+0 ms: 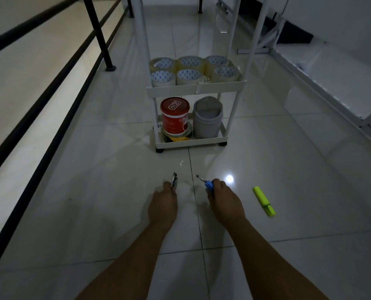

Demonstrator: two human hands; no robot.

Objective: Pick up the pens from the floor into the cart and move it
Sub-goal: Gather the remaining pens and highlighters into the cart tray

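Left hand (163, 204): low over the tiled floor (93, 191), fingers closed round a dark, silvery pen (174, 182), its tip pointing away toward the cart.

Right hand (222, 199): low over the floor, just right of the left hand, fingers closed round a blue pen (206, 184), thin metal tip angled up and to the left.

Yellow highlighter (264, 204): flat on the floor, right of the right hand, apart from it, untouched.

White cart (194, 87): two tiers on dark wheels, standing on the floor ahead of both hands, well apart from them.
- Upper tier: six rolls of clear tape (192, 70), two rows of three, packed side by side.
- Lower tier: red tub (175, 115) with red lid on the left, seated on a roll of yellow tape (177, 138); grey bin (207, 118) with swing lid on the right, just beside the tub.

Black railing (50, 83): along the left edge of the floor.

White frame (310, 79): along the right side, beyond the cart.

Bright light reflection on the tile just past the right hand.
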